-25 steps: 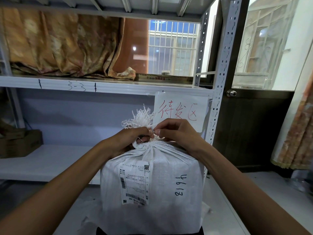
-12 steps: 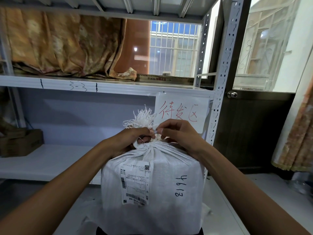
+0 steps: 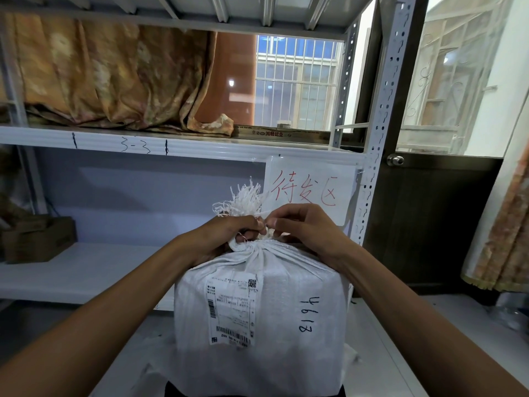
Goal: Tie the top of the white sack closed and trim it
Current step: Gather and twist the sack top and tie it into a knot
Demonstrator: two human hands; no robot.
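Metal shelving [image 3: 183, 144] behind a white sack [image 3: 286, 310] standing upright in front.
Left hand [image 3: 229, 236] and right hand [image 3: 303, 227] pinch its gathered, frayed neck [image 3: 249, 247]; open floor lies either side.

One head-worn camera looks forward and slightly down, close over the white sack [image 3: 257, 310], facing the far shelving [image 3: 171, 144].

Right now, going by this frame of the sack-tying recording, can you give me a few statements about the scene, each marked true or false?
1. Both hands, left hand and right hand, work at the gathered neck of the white woven sack. True.
2. The frayed white fringe is already trimmed off. False: it sticks up above the hands.
3. A printed shipping label faces the camera. True.
4. The brown cardboard box sits on the sack. False: it is on the shelf at left.
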